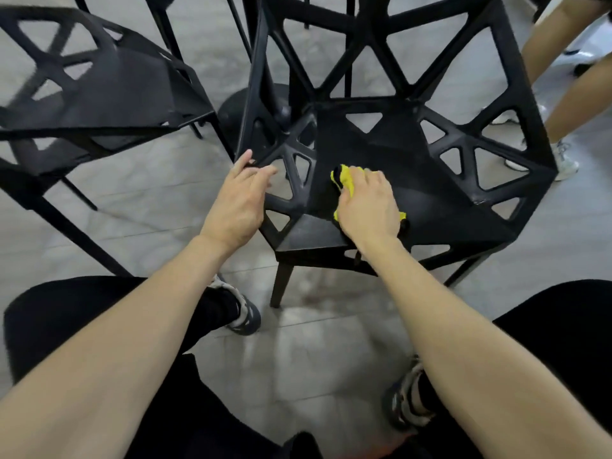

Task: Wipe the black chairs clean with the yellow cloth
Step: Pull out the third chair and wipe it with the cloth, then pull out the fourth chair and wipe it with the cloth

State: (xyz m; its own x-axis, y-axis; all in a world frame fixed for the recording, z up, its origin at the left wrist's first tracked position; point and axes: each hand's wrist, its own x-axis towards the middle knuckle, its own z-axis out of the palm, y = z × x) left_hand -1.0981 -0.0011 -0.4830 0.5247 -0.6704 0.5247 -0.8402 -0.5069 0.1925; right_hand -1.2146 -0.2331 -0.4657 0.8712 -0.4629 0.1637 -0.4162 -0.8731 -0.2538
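At the frame's centre, the right hand (367, 207) presses the bunched yellow cloth (344, 182) onto the seat of the black chair (430, 180), fingers apparently curled over it. The left hand (236, 202) rests loosely spread on the seat's left edge. A second black chair (109, 81) stands upper left.

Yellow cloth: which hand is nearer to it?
Right. The right hand lies on the yellow cloth, pressing it to the chair seat; the left hand is apart from it, at the chair's left edge.
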